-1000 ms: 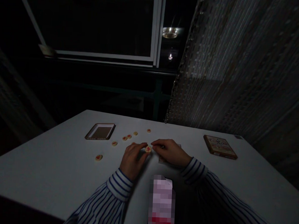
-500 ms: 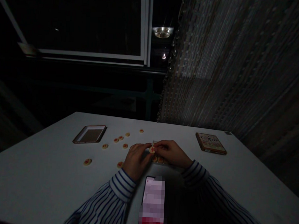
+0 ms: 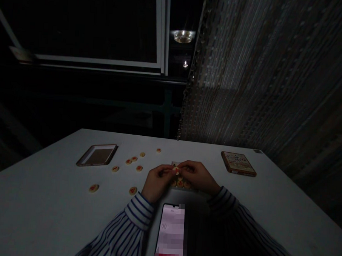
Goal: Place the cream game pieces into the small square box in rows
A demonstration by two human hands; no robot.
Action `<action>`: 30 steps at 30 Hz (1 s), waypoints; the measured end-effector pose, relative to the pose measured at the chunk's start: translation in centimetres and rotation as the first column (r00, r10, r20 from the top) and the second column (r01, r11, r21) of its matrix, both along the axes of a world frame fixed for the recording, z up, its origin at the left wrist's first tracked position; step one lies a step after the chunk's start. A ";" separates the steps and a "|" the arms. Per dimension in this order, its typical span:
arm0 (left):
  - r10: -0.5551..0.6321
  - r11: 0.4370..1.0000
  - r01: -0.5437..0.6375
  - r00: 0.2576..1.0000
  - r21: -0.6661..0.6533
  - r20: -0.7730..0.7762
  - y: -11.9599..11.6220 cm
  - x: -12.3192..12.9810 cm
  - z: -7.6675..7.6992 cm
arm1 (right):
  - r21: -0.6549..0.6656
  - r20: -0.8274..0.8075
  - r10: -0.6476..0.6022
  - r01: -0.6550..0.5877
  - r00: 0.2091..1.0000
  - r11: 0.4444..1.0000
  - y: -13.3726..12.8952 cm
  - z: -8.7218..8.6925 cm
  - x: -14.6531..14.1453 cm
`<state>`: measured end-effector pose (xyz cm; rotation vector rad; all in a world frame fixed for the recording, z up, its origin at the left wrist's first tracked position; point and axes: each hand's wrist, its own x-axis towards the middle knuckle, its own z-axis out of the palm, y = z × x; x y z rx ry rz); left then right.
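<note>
Between the fingertips of both hands is a round Chinese chess piece (image 3: 176,171), pale with a red character on its face. My left hand (image 3: 157,182) pinches it from the left, and my right hand (image 3: 197,176) grips its right edge. Just below them a small tray (image 3: 182,188) holds several more pieces (image 3: 180,183) in a row; my hands cover much of it. Loose on the table to the left lie several other pieces, among them one chess piece (image 3: 133,190) near my left wrist and another (image 3: 94,188) farther out.
The white table (image 3: 56,213) carries an open box half (image 3: 97,155) at the left and a printed box lid (image 3: 239,163) at the right. A lit phone (image 3: 169,218) lies in front of me. A bead curtain (image 3: 247,71) hangs behind the table at the right.
The held piece has turned, and my left fingers have shifted on it, with the fingertips closer together. The whole view has shifted slightly, so the table things appear farther left.
</note>
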<state>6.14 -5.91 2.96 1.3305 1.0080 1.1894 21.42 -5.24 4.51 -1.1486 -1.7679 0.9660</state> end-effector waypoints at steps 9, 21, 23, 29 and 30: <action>-0.045 0.994 0.061 0.984 -0.088 0.174 0.8 0.6 -1.4 | 0.025 0.060 -0.011 0.010 0.998 1.000 0.4 -0.7 0.9; 0.001 0.993 0.025 0.975 -0.113 0.222 1.1 1.1 -2.4 | 0.326 0.460 -0.017 -0.151 0.888 0.933 0.0 0.4 1.6; 0.009 0.993 0.017 0.975 -0.116 0.222 1.0 1.1 -2.2 | 0.389 0.522 -0.049 -0.187 0.851 0.902 0.1 0.4 1.6; -0.012 0.994 0.036 0.974 -0.104 0.225 0.9 1.2 -2.3 | 0.469 0.588 -0.103 -0.233 0.803 0.852 0.2 0.1 1.6; -0.018 0.995 0.041 0.974 -0.096 0.225 0.9 1.2 -2.4 | 0.474 0.595 -0.108 -0.239 0.797 0.847 0.2 0.1 1.6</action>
